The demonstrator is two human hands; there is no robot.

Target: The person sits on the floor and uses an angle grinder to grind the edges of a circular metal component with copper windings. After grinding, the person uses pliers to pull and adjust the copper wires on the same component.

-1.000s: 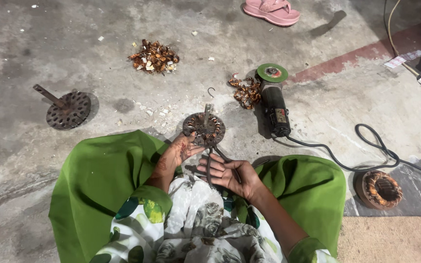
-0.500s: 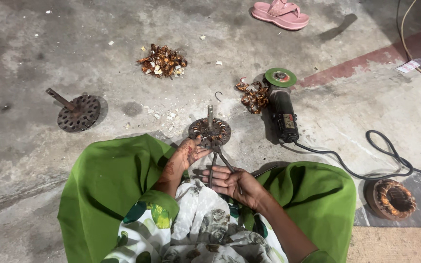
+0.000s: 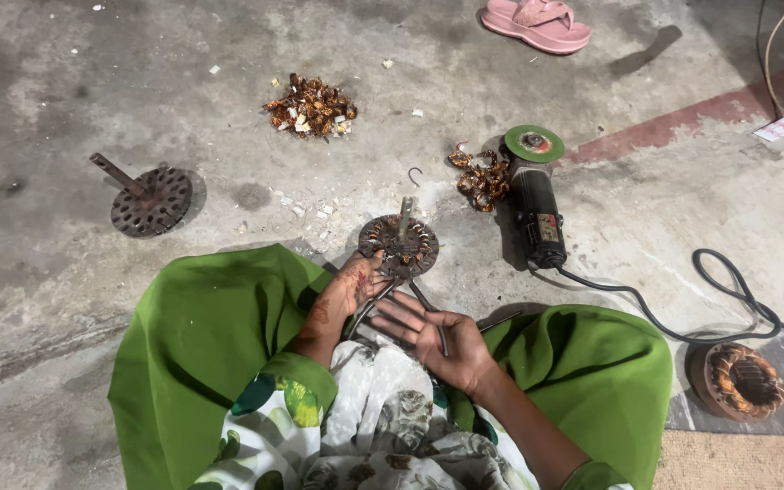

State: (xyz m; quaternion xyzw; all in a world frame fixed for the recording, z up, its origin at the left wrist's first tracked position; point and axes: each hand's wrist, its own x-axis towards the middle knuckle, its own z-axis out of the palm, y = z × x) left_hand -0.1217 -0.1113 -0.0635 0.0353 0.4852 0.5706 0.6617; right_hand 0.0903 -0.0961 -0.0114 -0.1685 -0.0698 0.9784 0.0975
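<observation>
Rusty iron stator (image 3: 398, 245) — heavy, rigid, best gripped at rim. Left hand (image 3: 348, 289) pinching its edge; right hand (image 3: 437, 336) open-palmed under plier handles (image 3: 428, 304) — loosely held.

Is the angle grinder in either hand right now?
No: the angle grinder lies on the concrete floor, apart from the left hand and the right hand, which are at the round motor part.

Pink rubber sandal (image 3: 537, 22) was cut by top edge; black power cable (image 3: 728, 299) ran off right edge; grey metal pliers' (image 3: 392, 295) jaws hidden behind left hand (image 3: 348, 289).
</observation>
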